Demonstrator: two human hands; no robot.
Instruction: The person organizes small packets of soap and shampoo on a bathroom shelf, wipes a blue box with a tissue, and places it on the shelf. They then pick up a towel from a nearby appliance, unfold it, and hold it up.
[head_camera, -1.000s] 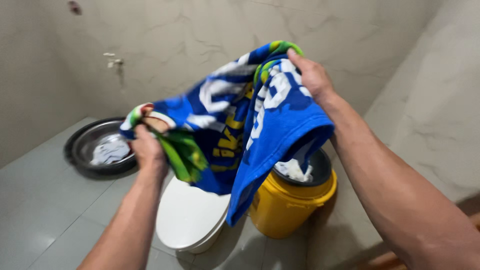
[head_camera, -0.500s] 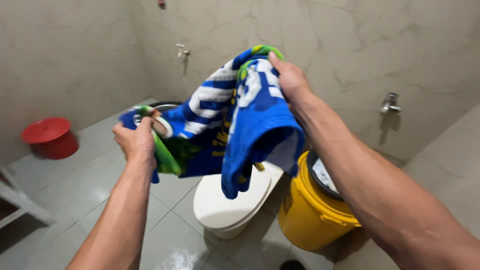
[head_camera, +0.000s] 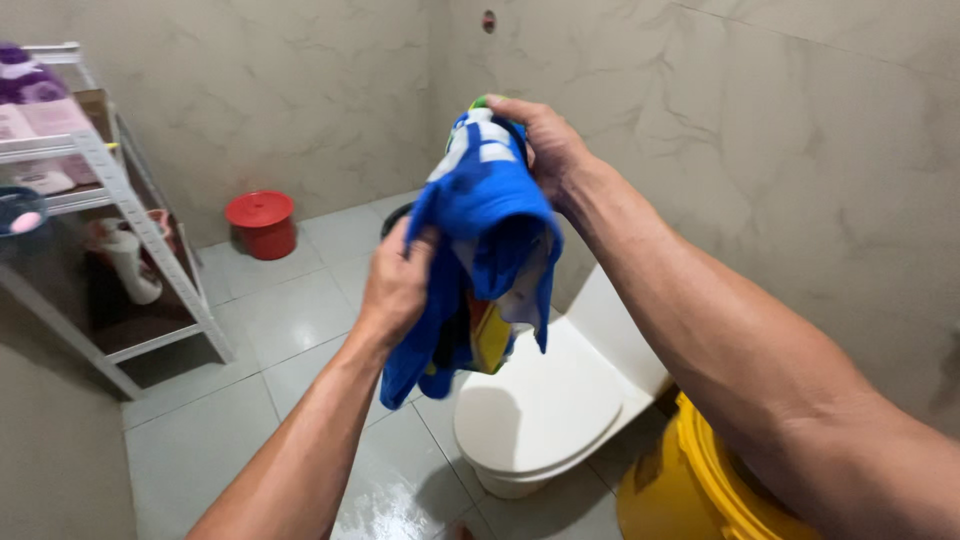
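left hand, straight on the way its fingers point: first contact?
The left hand already grips the blue printed cloth, fingers aimed up and away. Straight on, it meets more of that cloth, then likely the right hand holding its top; depth is unclear.

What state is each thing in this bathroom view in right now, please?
blue garment: bunched, held up in both hands
left hand: gripping the garment's side
right hand: clutching its top
toilet: lid shut
red bucket: lid on
yellow bucket: open

The tiled floor (head_camera: 270, 320) carries a red bucket (head_camera: 261, 223), a toilet (head_camera: 545, 400), a yellow bucket (head_camera: 690, 490) and a white rack (head_camera: 110, 200) with what may be toiletries.
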